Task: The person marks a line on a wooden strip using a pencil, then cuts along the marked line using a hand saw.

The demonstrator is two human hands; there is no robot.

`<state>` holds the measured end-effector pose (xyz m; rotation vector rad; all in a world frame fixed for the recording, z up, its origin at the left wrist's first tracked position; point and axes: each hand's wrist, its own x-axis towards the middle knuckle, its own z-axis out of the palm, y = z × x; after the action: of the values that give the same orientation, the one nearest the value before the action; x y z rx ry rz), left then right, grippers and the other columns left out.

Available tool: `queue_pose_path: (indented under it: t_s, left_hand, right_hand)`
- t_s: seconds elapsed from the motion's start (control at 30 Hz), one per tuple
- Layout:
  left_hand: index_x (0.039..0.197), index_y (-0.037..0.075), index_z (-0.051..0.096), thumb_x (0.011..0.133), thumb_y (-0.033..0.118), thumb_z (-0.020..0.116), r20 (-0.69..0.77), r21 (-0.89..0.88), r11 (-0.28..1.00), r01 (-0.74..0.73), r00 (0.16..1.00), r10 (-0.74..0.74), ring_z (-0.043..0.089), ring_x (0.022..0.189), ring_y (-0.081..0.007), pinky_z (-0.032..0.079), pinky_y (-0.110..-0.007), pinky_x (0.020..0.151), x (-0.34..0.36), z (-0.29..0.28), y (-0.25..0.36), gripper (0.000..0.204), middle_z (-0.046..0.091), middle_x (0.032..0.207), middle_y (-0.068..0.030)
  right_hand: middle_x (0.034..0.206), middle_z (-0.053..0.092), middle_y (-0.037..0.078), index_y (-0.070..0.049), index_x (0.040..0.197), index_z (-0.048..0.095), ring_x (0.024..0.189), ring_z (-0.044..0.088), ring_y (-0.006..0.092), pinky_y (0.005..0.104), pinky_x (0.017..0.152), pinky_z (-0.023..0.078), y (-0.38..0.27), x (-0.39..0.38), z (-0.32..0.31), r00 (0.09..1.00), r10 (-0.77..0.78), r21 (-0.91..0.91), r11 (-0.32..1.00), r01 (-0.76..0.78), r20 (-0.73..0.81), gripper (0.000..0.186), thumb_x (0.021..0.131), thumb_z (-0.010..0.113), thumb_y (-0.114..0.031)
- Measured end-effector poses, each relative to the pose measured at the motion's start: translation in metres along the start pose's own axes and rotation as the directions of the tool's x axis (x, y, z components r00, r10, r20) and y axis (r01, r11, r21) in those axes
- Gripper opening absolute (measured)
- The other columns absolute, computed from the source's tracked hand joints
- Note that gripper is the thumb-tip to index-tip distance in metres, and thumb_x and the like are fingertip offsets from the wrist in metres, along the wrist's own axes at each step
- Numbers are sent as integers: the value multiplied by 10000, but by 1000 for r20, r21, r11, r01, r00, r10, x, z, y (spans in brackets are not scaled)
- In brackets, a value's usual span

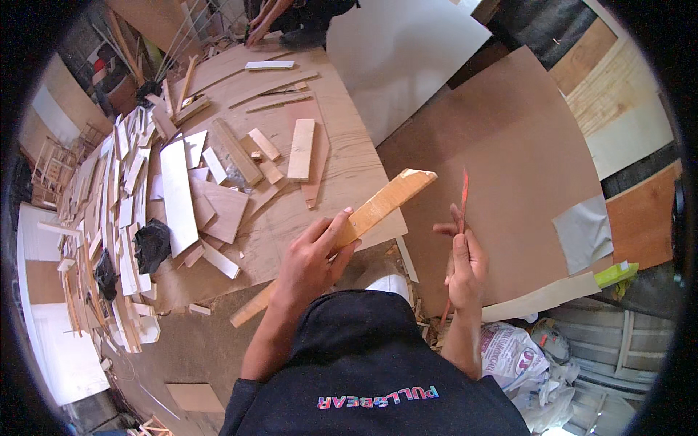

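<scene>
My left hand (314, 251) is closed around the middle of a long, narrow wooden strip (389, 198). The strip slants across in front of me; its upper end is chipped and pale, and its lower end passes behind my left forearm. Held upright in my right hand (465, 269) is a thin, red, blade-like strip (465, 190), pinched between thumb and fingers, with some fingers stretched out. Its lower end shows below the hand. The two pieces are apart. Beyond my left hand, a short wooden block (301, 150) lies on the plywood table (349, 138).
Wood offcuts (178, 192) and black plastic (151, 245) crowd the table's left side. A large brown sheet (494, 145) lies to the right, beside a white panel (400, 51). Another person's arm (265, 20) reaches in at the far edge. A plastic sack (512, 356) sits lower right.
</scene>
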<state>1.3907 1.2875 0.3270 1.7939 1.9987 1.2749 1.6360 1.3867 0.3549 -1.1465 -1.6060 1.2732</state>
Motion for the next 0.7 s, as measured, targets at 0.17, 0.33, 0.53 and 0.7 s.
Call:
queue_pose_path:
  t_s: [0.17,0.33,0.53,0.7]
  left_hand:
    - [1375,45,630,941,194,749,59,3,999,47,997,-47,711,838,-350,576,-434,738,12,45,-5,474,697,1041,-174]
    - [1369,56,633,967,222,722,106,58,994,93,989,-99,704,895,-364,566,-455,761,26,101,-26,444,676,1122,-175]
    - [1348,69,647,963,257,721,276,162,987,14,959,-59,651,934,-361,544,-461,754,34,239,-127,435,618,1075,-156]
    - [1349,100,661,940,286,721,321,262,962,-70,947,-19,560,968,-291,492,-417,867,27,296,-163,454,557,1024,-109]
  right_hand:
    - [973,746,52,-55,1385,674,499,507,35,230,456,417,35,-1,-27,993,116,-126,985,-117,-22,441,1105,523,-361]
    - [870,702,40,-17,1348,685,503,519,43,220,452,426,70,14,-40,972,229,-151,964,-220,44,399,1105,538,-297]
    - [786,704,22,-86,1352,681,509,547,63,250,476,462,234,67,-45,936,346,-131,927,-351,-66,343,1100,537,-270]
    - [779,715,35,-92,1280,715,606,625,102,292,590,511,272,92,-35,936,349,-263,900,-347,-42,307,1099,534,-263]
